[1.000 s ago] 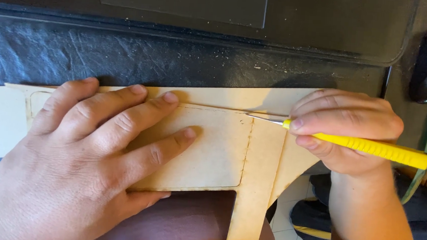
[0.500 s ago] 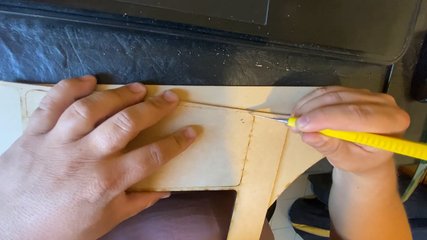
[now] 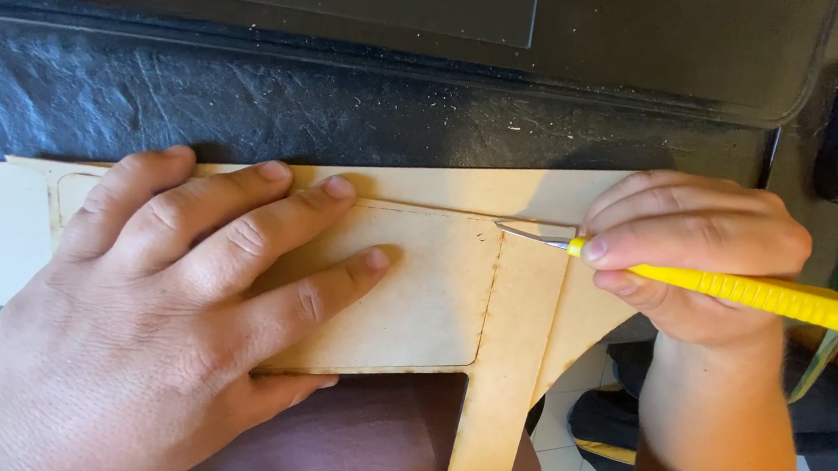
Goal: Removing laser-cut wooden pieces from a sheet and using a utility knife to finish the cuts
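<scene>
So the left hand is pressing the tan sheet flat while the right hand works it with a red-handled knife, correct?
Not quite: the head view shows the knife handle is yellow, not red. The left hand does press the tan sheet flat while the right hand holds the knife.

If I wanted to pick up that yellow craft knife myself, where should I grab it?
Probably by the ribbed yellow handle of the craft knife, coming from the right, the way the right hand grips it now. The thin metal blade points left onto the tan sheet, so that end is best avoided.

Prob. home hobby desk: black worn desk mat [image 3: 251,106], tiled floor [image 3: 572,443] below, craft knife [image 3: 730,287] w/ laser-cut board [image 3: 493,300].
</scene>
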